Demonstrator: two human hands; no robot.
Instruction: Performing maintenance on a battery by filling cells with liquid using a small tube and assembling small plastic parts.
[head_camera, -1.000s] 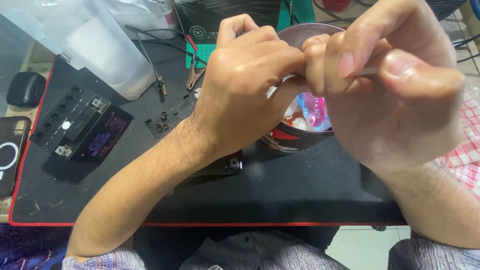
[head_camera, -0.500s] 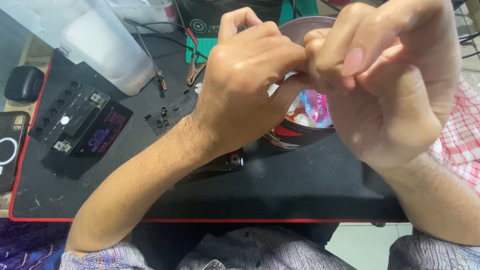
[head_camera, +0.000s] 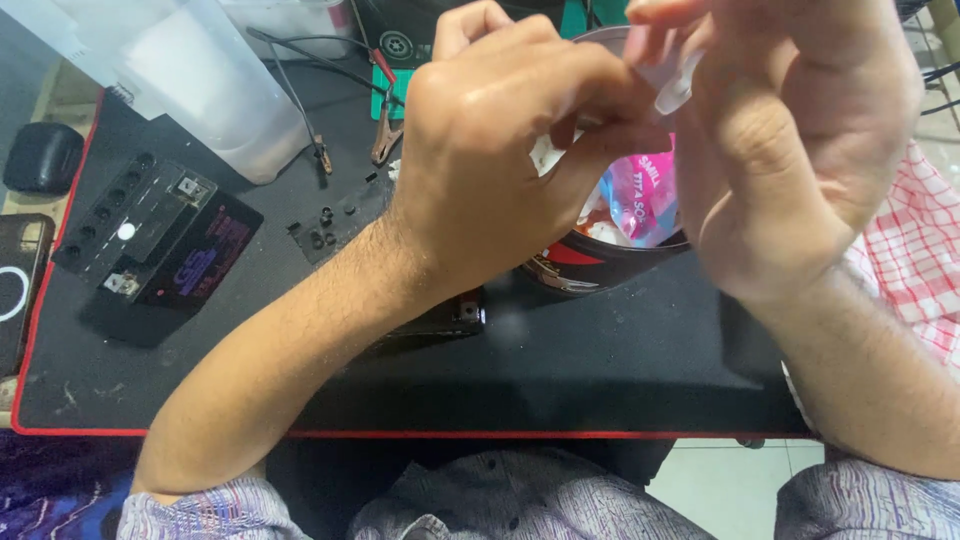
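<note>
Hands raised close to the camera, above a round dark tin (head_camera: 600, 268) on the worktop (head_camera: 600, 370). Left hand (head_camera: 500, 150) curled, fingertips pinching a small white scrap (head_camera: 548, 152) — right hand (head_camera: 790, 140) meets it, thumb and fingers pinched on a pale translucent piece (head_camera: 678, 88); what it is, cannot tell. Tin holds a pink-and-blue packet (head_camera: 640, 195). Left of the forearm: black battery (head_camera: 160, 240) on the mat, clear plastic container (head_camera: 190, 70) behind it, crocodile clips (head_camera: 385, 135) nearby. Checked red cloth (head_camera: 915, 270) at right edge.
</note>
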